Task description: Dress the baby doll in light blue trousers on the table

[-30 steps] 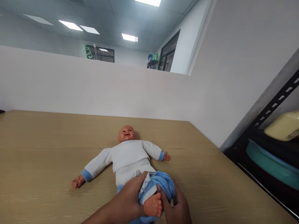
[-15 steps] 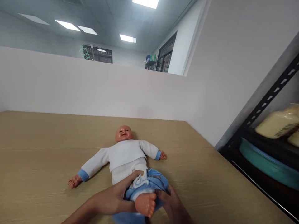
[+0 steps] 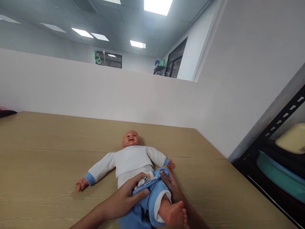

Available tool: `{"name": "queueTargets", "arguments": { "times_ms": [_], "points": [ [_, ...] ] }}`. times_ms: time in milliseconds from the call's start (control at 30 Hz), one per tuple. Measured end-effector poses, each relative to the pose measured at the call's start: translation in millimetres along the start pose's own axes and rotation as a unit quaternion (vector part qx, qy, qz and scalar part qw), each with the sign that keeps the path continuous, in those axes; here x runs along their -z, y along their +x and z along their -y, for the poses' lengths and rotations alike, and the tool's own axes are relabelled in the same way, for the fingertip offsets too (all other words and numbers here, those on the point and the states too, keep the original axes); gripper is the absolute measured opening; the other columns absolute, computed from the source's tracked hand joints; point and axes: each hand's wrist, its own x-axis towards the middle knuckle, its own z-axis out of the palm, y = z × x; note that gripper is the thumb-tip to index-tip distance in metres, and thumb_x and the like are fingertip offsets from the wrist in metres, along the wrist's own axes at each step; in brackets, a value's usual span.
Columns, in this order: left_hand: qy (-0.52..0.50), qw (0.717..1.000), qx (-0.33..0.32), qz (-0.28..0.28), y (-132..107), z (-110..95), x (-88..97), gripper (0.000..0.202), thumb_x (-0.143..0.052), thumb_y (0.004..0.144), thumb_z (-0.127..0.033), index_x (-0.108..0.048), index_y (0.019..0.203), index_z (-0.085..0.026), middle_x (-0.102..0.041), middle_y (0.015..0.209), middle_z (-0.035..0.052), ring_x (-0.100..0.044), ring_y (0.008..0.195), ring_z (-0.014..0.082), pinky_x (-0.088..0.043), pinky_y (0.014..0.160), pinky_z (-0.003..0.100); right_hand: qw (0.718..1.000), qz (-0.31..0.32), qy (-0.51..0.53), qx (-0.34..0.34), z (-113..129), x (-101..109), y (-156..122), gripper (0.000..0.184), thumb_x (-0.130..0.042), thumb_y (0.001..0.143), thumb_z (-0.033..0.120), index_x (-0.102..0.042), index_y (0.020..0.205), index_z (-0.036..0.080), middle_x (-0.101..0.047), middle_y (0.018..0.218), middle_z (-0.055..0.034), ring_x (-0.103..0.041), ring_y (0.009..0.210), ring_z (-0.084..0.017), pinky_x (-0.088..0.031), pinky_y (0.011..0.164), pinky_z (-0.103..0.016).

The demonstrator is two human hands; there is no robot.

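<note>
A baby doll [image 3: 132, 159] lies on its back on the wooden table [image 3: 47, 165], in a white top with blue cuffs, arms spread. Blue trousers [image 3: 150, 198] cover its legs up to the waist. My left hand [image 3: 126, 197] grips the trousers' waistband on the doll's near side, fingers curled into the cloth. My right hand [image 3: 172, 187] holds the waistband on the other side, partly hidden behind the doll's raised bare foot [image 3: 175, 214].
A white partition wall [image 3: 95, 92] runs along the table's far edge. At the right stands a black metal shelf [image 3: 274, 127] holding a teal tub [image 3: 281, 173] and a cream-coloured bottle [image 3: 292, 138]. A dark object [image 3: 6, 113] lies at the far left.
The bunched blue trousers have been drawn up from the doll's leg to its waist. Both hands moved up toward the waist, and the foot has come nearer the camera.
</note>
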Motion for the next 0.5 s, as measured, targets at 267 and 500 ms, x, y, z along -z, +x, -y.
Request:
{"name": "queueTargets", "arguments": {
  "times_ms": [267,500],
  "points": [
    [0.063,0.987,-0.050,-0.141,4.3,-5.3,-3.0,0.031,-0.052,0.107,-0.046,-0.060,0.125,-0.023,-0.069,0.130,0.0091,-0.062,0.117,0.0273,-0.045,0.105,0.036,0.987,0.106,0.090,-0.082,-4.8,3.6,7.7,0.049,-0.070,0.086,0.070,-0.069,0.090,0.021,-0.069,0.085,-0.0027,-0.067,0.083,-0.023,-0.056,0.077,-0.031],
    [0.183,0.972,-0.016,-0.143,6.1,-1.6,8.4,0.027,-0.051,0.103,-0.036,-0.059,0.125,-0.022,-0.067,0.121,0.0127,-0.060,0.115,0.0325,-0.043,0.103,0.044,0.960,0.270,0.025,-0.074,-7.5,23.4,5.1,0.066,-0.081,0.082,0.060,-0.068,0.132,0.019,-0.076,0.124,-0.0095,-0.070,0.117,-0.030,-0.053,0.107,-0.044]
  ]
}}
